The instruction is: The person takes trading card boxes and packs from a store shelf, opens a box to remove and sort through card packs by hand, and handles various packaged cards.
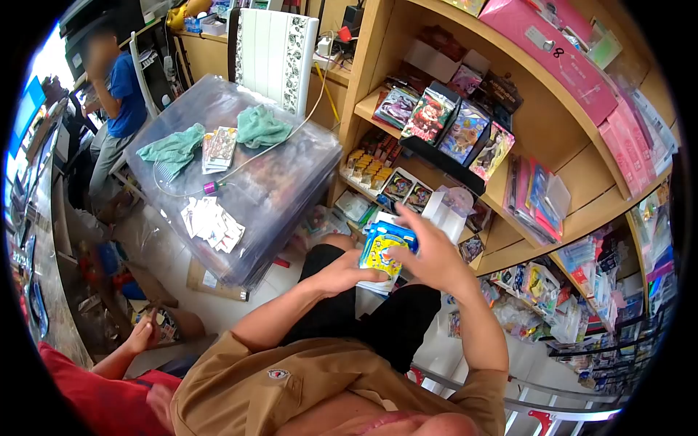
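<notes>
My left hand (345, 275) is closed on a stack of blue and yellow card packs (382, 254), its thumb lying across the front pack. This stack is above my lap, in front of the shelf. My right hand (436, 256) is open at the right side of the stack, with thumb and fingers apart; its thumb overlaps the front pack, though whether it touches cannot be made out. Just beyond the packs, on a lower shelf, is an open white box (445, 212).
A plastic-covered table (291, 163) holds green cloths (263, 126), a card stack (220, 149), spread cards (213, 224) and a cable. A wooden shelf (356, 80) with boxed card packs stands right. A person in red (109, 396) is close left; another in blue (125, 87) sits further back.
</notes>
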`<state>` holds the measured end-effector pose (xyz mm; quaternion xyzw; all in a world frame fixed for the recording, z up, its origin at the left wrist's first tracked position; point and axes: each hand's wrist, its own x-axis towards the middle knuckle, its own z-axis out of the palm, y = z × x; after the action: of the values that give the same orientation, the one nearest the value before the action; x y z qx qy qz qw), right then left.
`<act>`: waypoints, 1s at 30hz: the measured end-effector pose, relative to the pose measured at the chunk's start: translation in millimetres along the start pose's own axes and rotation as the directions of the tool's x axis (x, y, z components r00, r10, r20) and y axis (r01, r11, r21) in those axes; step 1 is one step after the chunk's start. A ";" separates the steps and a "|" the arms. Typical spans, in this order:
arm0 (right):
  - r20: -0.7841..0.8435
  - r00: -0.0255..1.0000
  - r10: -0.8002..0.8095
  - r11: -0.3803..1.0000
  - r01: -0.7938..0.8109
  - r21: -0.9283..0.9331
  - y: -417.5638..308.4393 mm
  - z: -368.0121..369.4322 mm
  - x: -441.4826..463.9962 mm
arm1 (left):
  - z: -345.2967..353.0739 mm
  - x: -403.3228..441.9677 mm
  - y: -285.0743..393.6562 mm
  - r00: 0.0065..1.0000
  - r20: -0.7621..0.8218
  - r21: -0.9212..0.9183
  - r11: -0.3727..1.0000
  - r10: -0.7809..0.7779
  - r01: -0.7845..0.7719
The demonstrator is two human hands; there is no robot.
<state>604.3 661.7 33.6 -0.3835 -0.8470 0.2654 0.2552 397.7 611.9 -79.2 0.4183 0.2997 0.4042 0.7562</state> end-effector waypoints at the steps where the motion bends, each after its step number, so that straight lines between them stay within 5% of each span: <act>1: 0.002 1.000 0.002 1.000 -0.002 0.006 -3.4 0.8 0.6 | 2.0 -0.1 2.7 1.000 0.020 0.057 0.998 0.009 -0.010; 3: 0.135 0.985 0.109 0.991 -0.097 -0.088 -6.7 -0.9 9.6 | 4.3 4.0 6.2 1.000 0.011 0.091 0.996 -0.001 0.000; 5: 0.157 0.986 0.048 0.989 -0.025 -0.145 1.6 -5.4 17.1 | 5.0 5.6 7.4 0.999 -0.020 0.138 0.990 0.042 -0.039; 7: 0.377 0.912 0.163 0.985 -0.174 -0.004 -1.6 -14.0 27.6 | 2.8 4.8 9.5 1.000 0.007 0.154 0.988 0.020 -0.021; 8: 0.371 0.910 0.186 0.975 -0.217 0.043 -3.0 -16.1 27.3 | 1.4 4.1 12.8 0.995 0.001 0.313 0.945 0.097 -0.092; 12: 0.425 0.903 0.068 0.997 -0.071 -0.008 0.0 -18.6 35.0 | -2.7 2.7 20.0 0.981 -0.010 0.581 0.800 0.192 -0.150; 15: 0.338 0.940 0.055 0.998 -0.060 0.004 8.5 -33.2 47.4 | -2.6 1.7 27.3 0.966 -0.041 0.585 0.790 0.256 -0.184; 17: 0.094 0.989 0.113 0.971 -0.130 0.198 12.3 -63.7 59.7 | -22.4 2.9 24.0 0.953 -0.035 0.488 0.838 0.301 -0.247; 19: 0.089 0.950 0.299 0.885 -0.311 0.347 15.2 -102.8 68.2 | -33.9 1.8 14.6 0.958 -0.159 0.392 0.906 0.238 -0.160; 21: 0.087 0.952 0.295 0.889 -0.307 0.340 20.6 -115.7 70.6 | -46.4 6.2 0.8 0.965 -0.235 0.199 0.978 0.115 -0.068; 25: 0.104 0.972 0.212 0.879 -0.236 0.415 23.5 -111.0 74.8 | -45.5 18.6 -7.7 0.948 -0.274 0.250 0.964 0.161 -0.092; 29: 0.132 0.958 0.253 0.881 -0.285 0.377 18.4 -118.5 77.8 | -47.7 29.2 -31.6 0.928 -0.254 0.604 0.794 0.272 -0.068; 30: 0.135 0.961 0.241 0.889 -0.274 0.366 11.7 -120.4 79.4 | -58.6 34.9 -54.3 0.938 -0.302 0.537 0.844 0.172 0.018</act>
<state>641.2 761.3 132.0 -0.4237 -0.7309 0.4726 0.2508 388.1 647.3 -158.3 0.5471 0.5078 0.4015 0.5306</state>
